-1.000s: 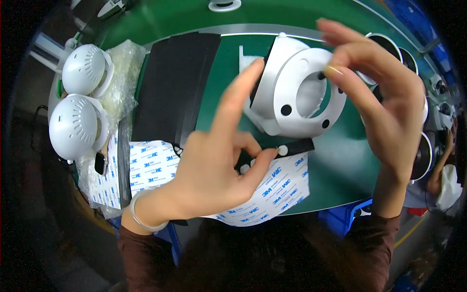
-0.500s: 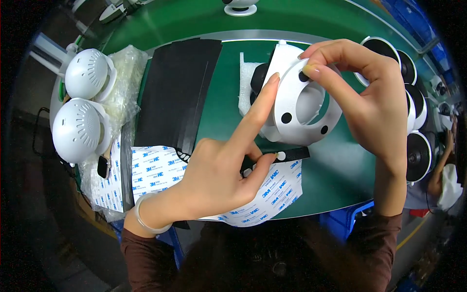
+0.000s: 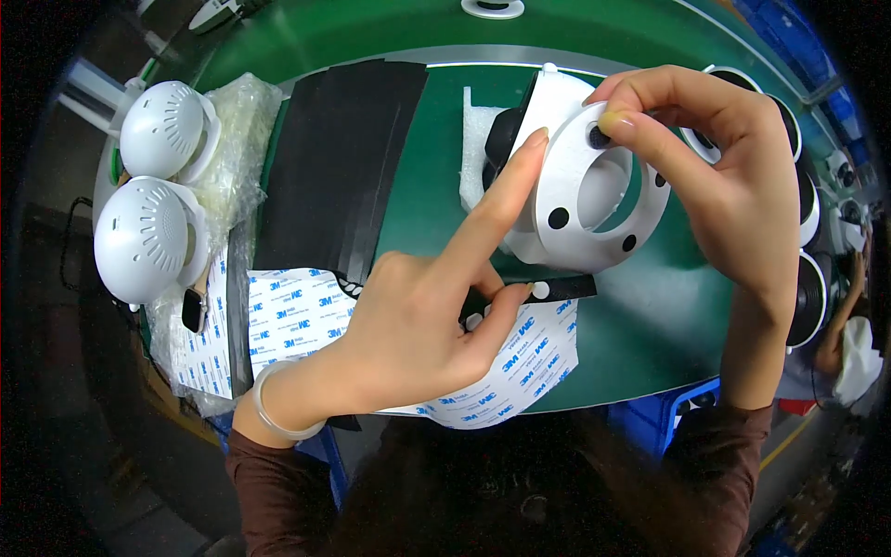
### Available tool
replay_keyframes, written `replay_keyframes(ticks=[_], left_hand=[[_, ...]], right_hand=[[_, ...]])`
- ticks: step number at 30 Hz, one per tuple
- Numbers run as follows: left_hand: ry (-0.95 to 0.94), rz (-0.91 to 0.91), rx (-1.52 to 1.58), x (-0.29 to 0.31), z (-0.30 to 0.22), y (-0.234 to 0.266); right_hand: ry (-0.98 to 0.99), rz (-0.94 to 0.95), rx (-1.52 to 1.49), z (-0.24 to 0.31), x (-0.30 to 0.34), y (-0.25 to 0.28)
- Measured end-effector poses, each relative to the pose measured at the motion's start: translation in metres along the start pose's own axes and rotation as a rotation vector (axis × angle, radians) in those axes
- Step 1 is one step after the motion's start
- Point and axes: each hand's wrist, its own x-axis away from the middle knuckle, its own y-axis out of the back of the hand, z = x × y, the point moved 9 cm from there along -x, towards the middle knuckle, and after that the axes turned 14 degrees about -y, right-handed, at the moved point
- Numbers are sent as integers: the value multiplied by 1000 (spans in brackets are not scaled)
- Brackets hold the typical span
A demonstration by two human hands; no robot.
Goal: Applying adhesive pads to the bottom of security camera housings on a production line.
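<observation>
A white device with a ring-shaped base (image 3: 594,246) stands tilted before me, its flat ring face carrying several round black pads (image 3: 558,218). My right hand (image 3: 733,176) grips the ring's upper edge, thumb tip beside the top pad, other fingers behind the rim. Between the thumb and curled fingers of my left hand (image 3: 418,316) is pinched a black strip (image 3: 571,287) with a small white disc on it. The left index finger stretches up alongside the device's white side. The strip's other end is hidden by that hand.
White foam (image 3: 475,130) lies behind the device. Black sheets (image 3: 334,167) and printed white backing paper (image 3: 292,320) cover the table's left part. Two white domed devices (image 3: 148,237) rest by plastic wrap (image 3: 237,158); more stand at right. A blue bin (image 3: 645,422) is below the front edge.
The ring has shifted slightly to the right with my right hand, and another pad shows at its right edge. The top pad is less covered by the thumb. My left hand keeps its pinch.
</observation>
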Motion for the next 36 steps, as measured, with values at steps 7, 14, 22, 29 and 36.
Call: replay_keyframes(ticks=[7,14,22,29,36], left_hand=[[-10,3,-5,-1,-1,-1],[-16,-24,13,-1,0,1],[-32,-31,5,0,-2,1],[-19,-5,22,0,2,-3],[11,12,29,-2,1,-1]], right_hand=[[54,-53,103,2,4,-3],[139,-137,149,-1,5,-3],[51,-51,138,-2,4,3],[-19,54,128,-4,0,-1],[15,38,78,1,2,0]])
